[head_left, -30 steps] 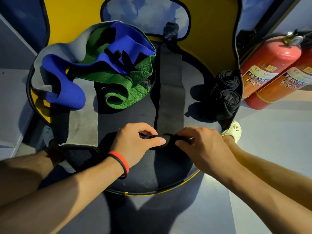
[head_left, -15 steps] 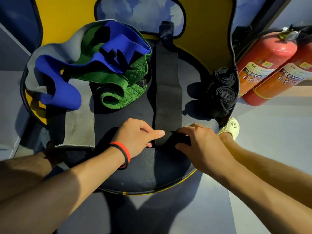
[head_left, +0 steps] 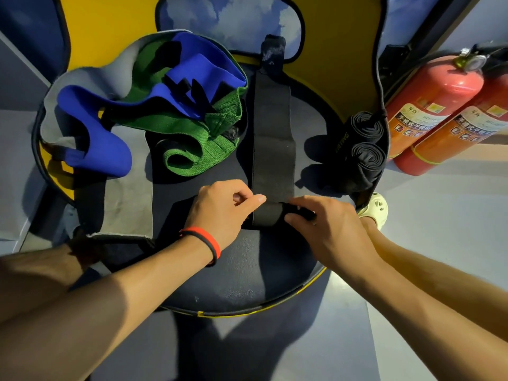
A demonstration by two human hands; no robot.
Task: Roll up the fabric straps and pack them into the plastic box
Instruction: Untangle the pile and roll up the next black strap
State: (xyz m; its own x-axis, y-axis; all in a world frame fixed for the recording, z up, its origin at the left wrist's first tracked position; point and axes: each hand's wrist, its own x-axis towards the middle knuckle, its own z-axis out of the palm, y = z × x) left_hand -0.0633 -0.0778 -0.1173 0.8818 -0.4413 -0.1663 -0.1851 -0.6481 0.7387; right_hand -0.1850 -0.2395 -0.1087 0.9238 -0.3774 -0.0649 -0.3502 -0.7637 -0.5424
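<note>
With the left hand (head_left: 220, 215) and right hand (head_left: 330, 229) pinching the roll's ends, the black strap (head_left: 272, 138) next needed even rolling forward.

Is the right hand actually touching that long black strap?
Touching. The head view shows the right hand with fingers curled round the rolled end of the black strap.

black strap (head_left: 272, 138): matt woven cloth | green strap (head_left: 192, 155): coarse knit | blue strap (head_left: 107, 149): smooth matt cloth | seat (head_left: 242, 276): grained leatherette | fire extinguishers (head_left: 428, 105): glossy painted metal
</note>
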